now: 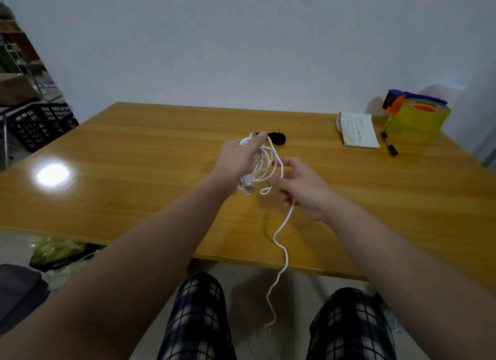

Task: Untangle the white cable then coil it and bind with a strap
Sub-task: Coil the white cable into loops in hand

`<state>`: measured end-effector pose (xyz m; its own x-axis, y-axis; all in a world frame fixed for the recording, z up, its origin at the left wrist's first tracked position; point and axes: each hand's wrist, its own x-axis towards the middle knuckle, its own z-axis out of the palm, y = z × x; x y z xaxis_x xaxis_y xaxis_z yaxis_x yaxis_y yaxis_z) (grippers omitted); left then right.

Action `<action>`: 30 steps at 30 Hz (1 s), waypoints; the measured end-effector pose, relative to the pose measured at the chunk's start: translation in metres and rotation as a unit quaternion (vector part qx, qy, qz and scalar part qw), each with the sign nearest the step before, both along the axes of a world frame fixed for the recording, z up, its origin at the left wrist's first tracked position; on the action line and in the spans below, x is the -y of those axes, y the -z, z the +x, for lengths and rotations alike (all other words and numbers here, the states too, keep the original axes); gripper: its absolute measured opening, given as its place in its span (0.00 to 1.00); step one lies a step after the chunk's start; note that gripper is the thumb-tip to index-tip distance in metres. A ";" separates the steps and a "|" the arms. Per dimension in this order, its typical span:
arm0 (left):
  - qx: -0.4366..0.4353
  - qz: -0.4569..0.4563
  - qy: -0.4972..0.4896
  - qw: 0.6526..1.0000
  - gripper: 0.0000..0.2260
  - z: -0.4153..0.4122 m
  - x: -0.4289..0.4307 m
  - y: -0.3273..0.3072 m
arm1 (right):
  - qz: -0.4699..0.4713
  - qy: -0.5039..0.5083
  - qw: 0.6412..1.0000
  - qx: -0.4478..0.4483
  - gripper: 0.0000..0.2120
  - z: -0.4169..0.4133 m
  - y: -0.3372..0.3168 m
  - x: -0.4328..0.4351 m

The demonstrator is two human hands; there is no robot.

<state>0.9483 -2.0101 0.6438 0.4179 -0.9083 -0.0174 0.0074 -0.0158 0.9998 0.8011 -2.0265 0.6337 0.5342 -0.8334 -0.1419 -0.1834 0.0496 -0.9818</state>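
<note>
My left hand [239,159] grips a bunch of loops of the white cable [264,162] above the wooden table [134,150]. A USB plug [248,187] hangs below that hand. My right hand [300,188] pinches a strand of the same cable just right of the loops. From there the loose end [280,248] trails down over the table's front edge and hangs between my knees. A black strap [276,138] lies on the table just behind my left hand, partly hidden by it.
At the back right of the table lie a small white notebook [358,130], a black marker [389,143] and a tape dispenser with a yellow roll [417,119]. A black crate [40,123] stands on the floor at left. A bag [53,251] lies under the table's left front edge.
</note>
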 end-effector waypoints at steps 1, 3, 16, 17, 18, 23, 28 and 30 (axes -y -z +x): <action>-0.016 0.000 0.007 1.000 0.20 0.006 -0.001 -0.002 | -0.041 0.023 0.999 -0.023 0.11 -0.002 -0.003 0.004; -0.052 -0.001 0.045 0.998 0.19 0.017 -0.004 -0.003 | -0.144 0.061 0.986 -0.056 0.07 -0.011 -0.009 0.018; -0.258 -0.051 0.212 0.941 0.18 -0.012 -0.016 -0.040 | -0.422 -0.013 0.747 -0.513 0.33 -0.019 0.013 0.033; -0.291 -0.058 0.193 0.935 0.18 -0.011 -0.012 -0.043 | -0.437 -0.040 0.733 -0.520 0.32 -0.016 0.020 0.029; -0.328 -0.064 0.162 0.929 0.17 -0.007 -0.007 -0.045 | -0.451 -0.056 0.723 -0.521 0.31 -0.014 0.026 0.024; -0.355 -0.104 -0.058 0.927 0.15 0.018 0.014 -0.037 | -0.491 -0.090 0.710 -0.496 0.25 -0.006 0.032 0.013; -0.316 -0.132 -0.145 0.928 0.15 0.036 0.014 -0.037 | -0.500 0.013 0.743 -0.444 0.22 -0.024 0.007 0.031; -0.300 -0.130 -0.153 0.933 0.14 0.036 0.015 -0.036 | -0.506 0.032 0.747 -0.430 0.22 -0.032 0.005 0.035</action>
<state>0.9846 -2.0246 0.6797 0.6441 -0.7543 -0.1271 0.5307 0.3210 0.7844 0.7687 -2.0612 0.6285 0.5627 -0.7664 0.3099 -0.7967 -0.6028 -0.0440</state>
